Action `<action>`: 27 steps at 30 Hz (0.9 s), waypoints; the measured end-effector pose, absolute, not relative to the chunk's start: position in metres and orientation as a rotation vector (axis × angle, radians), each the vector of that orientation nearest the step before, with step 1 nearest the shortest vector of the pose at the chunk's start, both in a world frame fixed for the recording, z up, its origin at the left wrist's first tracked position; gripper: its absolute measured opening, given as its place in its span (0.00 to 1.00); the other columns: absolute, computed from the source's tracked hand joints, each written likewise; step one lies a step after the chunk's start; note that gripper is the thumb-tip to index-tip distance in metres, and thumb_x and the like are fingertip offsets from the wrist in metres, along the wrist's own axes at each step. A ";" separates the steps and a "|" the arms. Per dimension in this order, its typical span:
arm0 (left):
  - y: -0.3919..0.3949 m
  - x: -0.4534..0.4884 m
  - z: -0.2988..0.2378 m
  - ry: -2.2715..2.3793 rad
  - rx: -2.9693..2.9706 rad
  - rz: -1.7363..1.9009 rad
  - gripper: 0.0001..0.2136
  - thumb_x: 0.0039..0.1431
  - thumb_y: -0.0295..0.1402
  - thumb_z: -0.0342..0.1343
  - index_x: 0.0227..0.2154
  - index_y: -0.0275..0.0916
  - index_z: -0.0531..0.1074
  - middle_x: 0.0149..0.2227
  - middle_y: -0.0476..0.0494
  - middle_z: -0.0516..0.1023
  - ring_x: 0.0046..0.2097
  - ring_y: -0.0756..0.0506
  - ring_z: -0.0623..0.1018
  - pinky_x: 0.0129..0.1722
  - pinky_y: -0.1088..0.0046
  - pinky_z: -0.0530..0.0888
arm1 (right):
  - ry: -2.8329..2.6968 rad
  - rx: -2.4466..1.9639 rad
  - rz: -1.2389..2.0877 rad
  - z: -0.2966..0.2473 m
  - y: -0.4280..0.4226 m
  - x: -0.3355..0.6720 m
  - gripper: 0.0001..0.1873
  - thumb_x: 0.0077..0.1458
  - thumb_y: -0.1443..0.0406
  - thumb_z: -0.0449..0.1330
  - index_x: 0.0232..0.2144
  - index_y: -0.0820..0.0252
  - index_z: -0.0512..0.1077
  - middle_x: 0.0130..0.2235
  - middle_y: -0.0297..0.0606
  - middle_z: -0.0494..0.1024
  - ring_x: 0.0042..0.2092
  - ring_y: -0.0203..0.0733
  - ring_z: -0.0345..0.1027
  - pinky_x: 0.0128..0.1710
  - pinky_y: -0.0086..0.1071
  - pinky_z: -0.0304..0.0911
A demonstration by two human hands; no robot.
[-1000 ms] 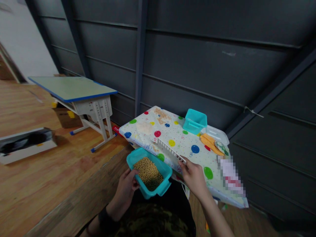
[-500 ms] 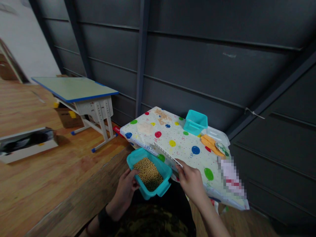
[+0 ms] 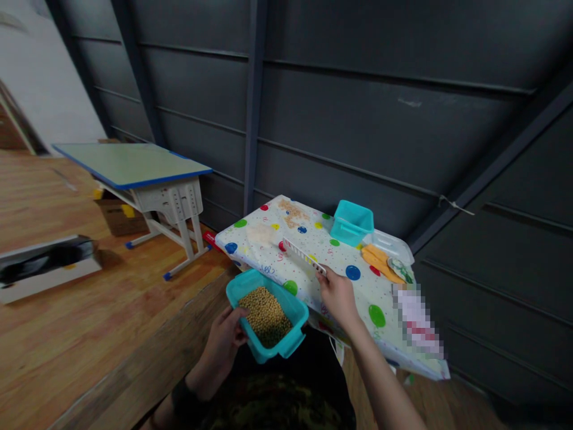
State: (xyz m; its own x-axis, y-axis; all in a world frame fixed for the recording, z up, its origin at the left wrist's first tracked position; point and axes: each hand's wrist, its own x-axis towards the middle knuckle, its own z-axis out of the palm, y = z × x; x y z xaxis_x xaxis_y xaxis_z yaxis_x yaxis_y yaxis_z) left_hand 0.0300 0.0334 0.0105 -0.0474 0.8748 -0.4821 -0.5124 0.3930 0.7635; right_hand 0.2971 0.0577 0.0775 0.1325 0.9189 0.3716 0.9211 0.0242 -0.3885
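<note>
My left hand (image 3: 224, 339) grips the near left rim of a teal plastic container (image 3: 295, 310), its thumb over the edge. Dried yellow soybeans (image 3: 265, 307) fill its lower part, with darker greenish ones toward the near side. The container is held off the front edge of the table, slightly tilted. In my right hand (image 3: 338, 292) is the end of a thin white slotted plastic strip (image 3: 301, 254), held over the tabletop. A pale powdery patch (image 3: 262, 235) and a scatter of light brown bits (image 3: 293, 213) lie on the cloth beyond it.
The table has a balloon-print cloth (image 3: 335, 261). A second teal container (image 3: 351, 224), a clear lid (image 3: 394, 246), an orange cloth (image 3: 380, 263) and a green-and-white round item (image 3: 400, 270) sit at the right. A desk (image 3: 134, 164) stands left; a dark panelled wall (image 3: 358, 107) rises behind.
My right hand has moved the white strip forward and up, away from the container and over the table. My left hand still holds the container in nearly the same place.
</note>
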 end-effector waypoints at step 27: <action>0.034 0.018 -0.012 1.167 0.391 1.150 0.17 0.37 0.34 0.74 0.33 0.42 0.77 0.24 0.51 0.82 0.32 0.39 0.85 0.32 0.67 0.77 | -1.367 -1.500 0.328 0.086 0.075 0.338 0.24 0.55 0.45 0.64 0.34 0.61 0.84 0.34 0.47 0.88 0.32 0.51 0.79 0.30 0.38 0.72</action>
